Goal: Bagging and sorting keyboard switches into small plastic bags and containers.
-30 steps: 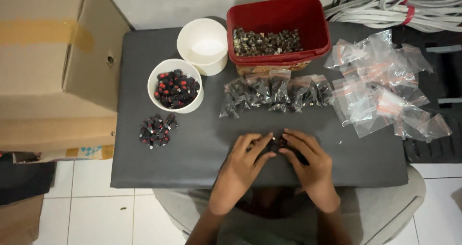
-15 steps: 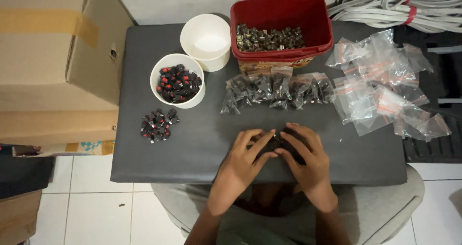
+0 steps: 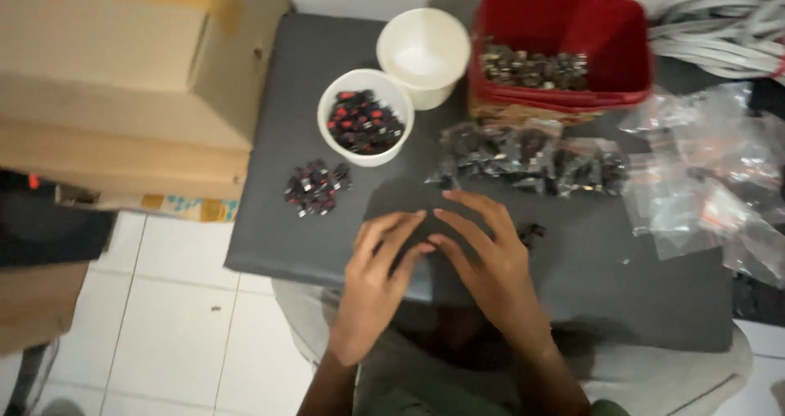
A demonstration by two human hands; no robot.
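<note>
Head view: grey table (image 3: 270, 187) bears a red bin (image 3: 564, 48) of dark parts, filled bags (image 3: 523, 154) below it, empty bags (image 3: 703, 163) to the right, a cup (image 3: 364, 118) of red-black parts and a loose pile (image 3: 315, 187) — much unbagged. Left hand (image 3: 376, 281) and right hand (image 3: 491, 265) lie near the front edge, fingers spread, fingertips nearly meeting. One small part (image 3: 531, 234) lies just beside the right hand; whether either hand pinches anything, I cannot tell.
</note>
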